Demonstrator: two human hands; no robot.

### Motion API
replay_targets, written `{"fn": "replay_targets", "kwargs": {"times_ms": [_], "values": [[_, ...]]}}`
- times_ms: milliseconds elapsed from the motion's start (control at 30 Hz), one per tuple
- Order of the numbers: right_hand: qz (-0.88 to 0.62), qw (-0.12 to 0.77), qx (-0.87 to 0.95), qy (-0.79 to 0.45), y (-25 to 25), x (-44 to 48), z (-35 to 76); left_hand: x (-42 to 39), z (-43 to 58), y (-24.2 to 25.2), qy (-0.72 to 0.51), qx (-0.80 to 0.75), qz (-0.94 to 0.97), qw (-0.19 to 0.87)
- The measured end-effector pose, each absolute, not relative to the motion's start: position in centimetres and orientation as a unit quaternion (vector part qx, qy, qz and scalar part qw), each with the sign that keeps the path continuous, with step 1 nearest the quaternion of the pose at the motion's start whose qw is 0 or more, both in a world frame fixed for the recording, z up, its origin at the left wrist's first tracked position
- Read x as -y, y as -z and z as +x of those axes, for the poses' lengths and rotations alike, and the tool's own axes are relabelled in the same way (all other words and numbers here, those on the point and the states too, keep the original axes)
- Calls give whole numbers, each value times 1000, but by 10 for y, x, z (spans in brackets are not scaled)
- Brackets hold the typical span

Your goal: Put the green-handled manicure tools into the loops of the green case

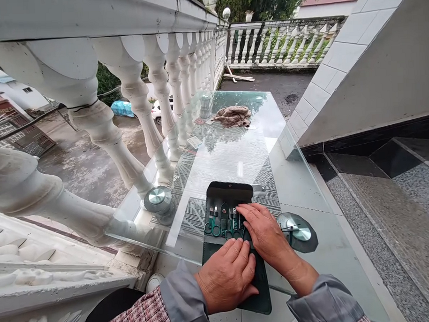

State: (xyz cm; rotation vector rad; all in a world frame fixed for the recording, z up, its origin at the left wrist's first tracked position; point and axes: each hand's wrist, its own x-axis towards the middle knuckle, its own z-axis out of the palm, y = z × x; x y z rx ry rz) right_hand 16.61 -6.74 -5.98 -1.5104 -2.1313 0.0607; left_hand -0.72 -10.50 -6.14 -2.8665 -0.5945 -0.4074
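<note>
Plain grey fabric cuffs (pixel 186 293) finished pink-checked sleeves (pixel 144 313). The left hand (pixel 227 275), fingers bunched, and the right hand (pixel 264 232), fingers together, touched an open dark-green folding case (pixel 263 295) holding green-handled scissors (pixel 211 223), lying on a clear glass tabletop (pixel 300 186); whether either gripped a tool could not be seen.

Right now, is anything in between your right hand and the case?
Nothing I can see. The right hand is right at the case, over the tools at its right side. The cloth lies well beyond.
</note>
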Motion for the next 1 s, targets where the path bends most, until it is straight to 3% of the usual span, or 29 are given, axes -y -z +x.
{"fn": "replay_targets", "kwargs": {"times_ms": [300,633,767,1000], "values": [[-541,285,790,-52,60,67,166,105,-8,60,144,202,-964,91],[-663,432,603,-105,42,77,195,111,-11,44,153,188,-968,62],[-682,416,594,-95,47,88,209,119,-13,37,109,93,-987,69],[-591,332,729,-100,65,99,215,125,-11,46,88,119,-985,92]]}}
